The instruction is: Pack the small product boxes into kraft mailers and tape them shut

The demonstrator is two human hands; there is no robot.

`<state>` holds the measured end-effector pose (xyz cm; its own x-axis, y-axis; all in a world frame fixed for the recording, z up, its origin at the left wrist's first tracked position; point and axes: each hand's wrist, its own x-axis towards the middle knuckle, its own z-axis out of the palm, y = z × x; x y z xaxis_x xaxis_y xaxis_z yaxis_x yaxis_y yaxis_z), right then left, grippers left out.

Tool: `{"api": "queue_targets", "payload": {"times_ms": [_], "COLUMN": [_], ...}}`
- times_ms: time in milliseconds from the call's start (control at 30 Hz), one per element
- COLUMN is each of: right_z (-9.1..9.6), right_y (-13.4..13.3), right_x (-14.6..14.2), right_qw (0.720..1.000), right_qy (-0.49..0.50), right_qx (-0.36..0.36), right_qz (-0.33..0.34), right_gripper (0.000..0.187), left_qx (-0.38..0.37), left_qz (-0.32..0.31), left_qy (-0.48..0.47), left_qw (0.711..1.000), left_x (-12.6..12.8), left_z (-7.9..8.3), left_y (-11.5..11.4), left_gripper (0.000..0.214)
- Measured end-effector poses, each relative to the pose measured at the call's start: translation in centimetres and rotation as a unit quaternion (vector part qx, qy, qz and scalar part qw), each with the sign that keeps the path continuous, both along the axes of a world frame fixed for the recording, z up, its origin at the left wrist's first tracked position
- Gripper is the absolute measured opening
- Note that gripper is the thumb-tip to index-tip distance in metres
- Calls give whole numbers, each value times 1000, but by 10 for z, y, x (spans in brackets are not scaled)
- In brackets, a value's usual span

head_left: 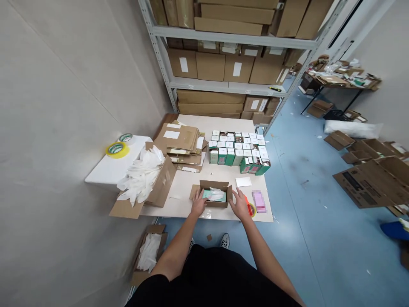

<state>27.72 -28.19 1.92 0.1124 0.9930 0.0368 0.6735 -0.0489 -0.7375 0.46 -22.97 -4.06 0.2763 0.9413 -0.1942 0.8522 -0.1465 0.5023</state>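
A small open cardboard box stands near the table's front edge with its flaps up. Inside lies a green-and-white carton, with crumpled white paper on top. My left hand is at the box's left end, touching its edge with fingers apart. At the opposite end, my right hand spreads its fingers beside the right flap. Close to its outer side lie an orange-red tape dispenser with a yellow roll and a blurred pink pack. A white card lies just beyond.
Rows of green-and-white cartons stand at the table's back right. Flattened cardboard boxes are stacked to their left. A large box of white paper is at left, near tape rolls. Metal shelving holds boxes behind.
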Motion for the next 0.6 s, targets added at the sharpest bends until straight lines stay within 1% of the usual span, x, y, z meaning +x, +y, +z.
{"api": "queue_targets", "payload": {"times_ms": [67,133,167,200,233,267,300,333,400,467,500,533,600], "right_z": [-8,-18,-23,-28,-34,-39,-44,-48,-55,-59,-59,-59,-58], "right_y": [-3,-5,-6,-7,-8,-9,-10,-11,-11,-11,-11,-10,-8], "right_x": [8,14,16,18,20,21,22,23,23,22,21,20,17], "right_qw": [999,997,996,995,994,993,992,991,990,990,990,991,989], "right_qy": [17,38,49,61,73,83,92,97,100,92,85,79,65], "right_qx": [-29,-54,-63,-70,-75,-80,-84,-89,-98,-105,-108,-112,-118], "right_qz": [-18,-31,-35,-36,-37,-38,-37,-37,-30,-15,-3,12,55], "right_gripper": [58,63,64,65,65,65,64,64,63,67,70,73,79], "left_qx": [13,6,-13,-34,-51,-59,-58,-49,-39,-62,-77,-91,-113], "left_qz": [83,198,254,295,316,317,299,263,163,73,45,33,41], "left_qy": [15,9,-8,-35,-66,-94,-115,-124,-110,-69,-47,-26,10], "left_qw": [996,980,967,954,945,942,946,956,980,993,995,995,993], "left_x": [-6,-16,-22,-27,-31,-34,-35,-35,-30,-22,-18,-14,-10], "left_z": [-4,-8,-9,-9,-10,-10,-11,-11,-11,-11,-11,-11,-12], "left_y": [-9,-16,-18,-19,-19,-19,-20,-20,-22,-26,-28,-30,-32], "left_gripper": [65,89,94,94,91,86,80,77,78,88,94,98,101]}}
